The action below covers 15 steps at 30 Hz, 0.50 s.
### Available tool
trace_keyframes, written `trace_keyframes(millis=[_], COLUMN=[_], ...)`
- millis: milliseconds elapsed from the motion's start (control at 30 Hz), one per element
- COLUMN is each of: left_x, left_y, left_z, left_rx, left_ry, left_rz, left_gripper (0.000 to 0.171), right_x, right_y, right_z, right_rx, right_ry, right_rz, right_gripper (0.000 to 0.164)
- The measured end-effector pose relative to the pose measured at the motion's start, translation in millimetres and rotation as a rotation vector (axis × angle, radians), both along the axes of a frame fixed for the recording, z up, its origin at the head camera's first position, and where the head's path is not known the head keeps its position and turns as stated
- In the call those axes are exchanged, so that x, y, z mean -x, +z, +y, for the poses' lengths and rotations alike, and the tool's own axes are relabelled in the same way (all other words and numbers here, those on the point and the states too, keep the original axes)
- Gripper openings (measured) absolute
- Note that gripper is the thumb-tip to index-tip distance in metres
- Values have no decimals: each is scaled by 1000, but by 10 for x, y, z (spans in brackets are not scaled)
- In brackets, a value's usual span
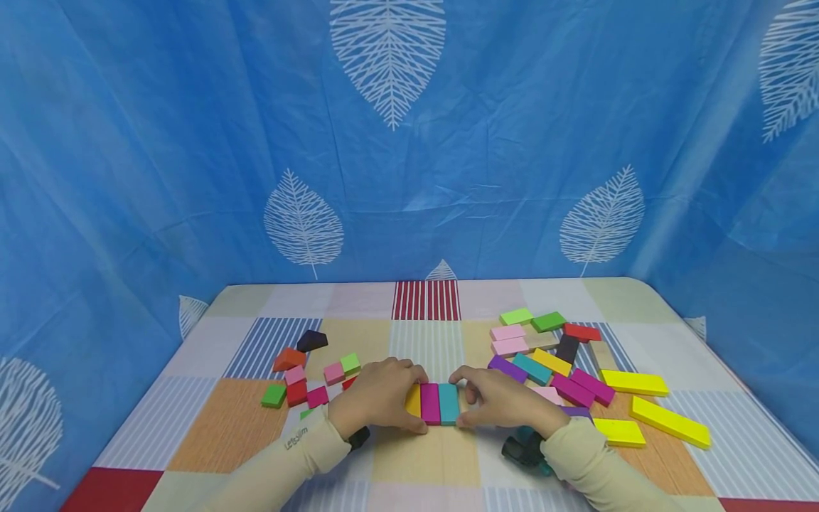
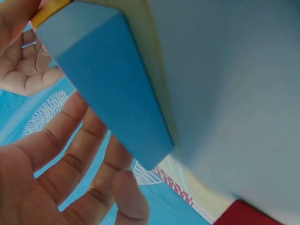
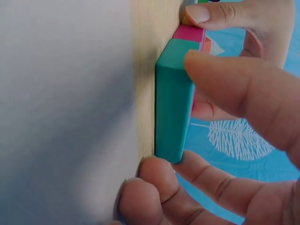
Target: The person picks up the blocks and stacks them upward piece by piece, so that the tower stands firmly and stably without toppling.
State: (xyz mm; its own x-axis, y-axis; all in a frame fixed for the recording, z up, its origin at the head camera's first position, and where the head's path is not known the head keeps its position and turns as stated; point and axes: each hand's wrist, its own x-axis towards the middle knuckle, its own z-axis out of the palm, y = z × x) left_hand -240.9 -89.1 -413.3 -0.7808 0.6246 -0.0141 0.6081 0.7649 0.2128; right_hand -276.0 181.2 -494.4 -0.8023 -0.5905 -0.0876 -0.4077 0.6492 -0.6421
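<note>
Several blocks stand side by side near the front middle of the table. In the head view they show as a yellow-orange block (image 1: 413, 401), a magenta block (image 1: 430, 404) and a teal block (image 1: 448, 404). My left hand (image 1: 382, 395) arches over the left end, thumb at the near end of the yellow-orange block, index finger at its far end. A blue block (image 2: 110, 89) beside it shows in the left wrist view, hidden under that hand from above. My right hand (image 1: 502, 398) holds the teal block by its ends, thumb on the near one, index finger at the far one.
Loose small blocks, including a red one (image 1: 297, 392) and a black one (image 1: 312, 340), lie left of the hands. Right of them spread longer blocks, among them a purple block (image 1: 507, 368) and a yellow block (image 1: 670, 422). A blue curtain (image 1: 409, 199) hangs behind the table.
</note>
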Motion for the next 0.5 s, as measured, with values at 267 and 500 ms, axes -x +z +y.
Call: trace_keyframes(millis=[267, 500], left_x=[-55, -242], left_y=[18, 42], left_z=[-33, -168], left_rx=[-29, -364], left_ry=[20, 136], left_rz=[-28, -197], left_gripper=[77, 70], right_x=[-181, -328], right_y=[419, 845], right_z=[13, 198], right_rx=[59, 109], right_ry=[-8, -23], right_rz=[-97, 16], right_gripper=[67, 34])
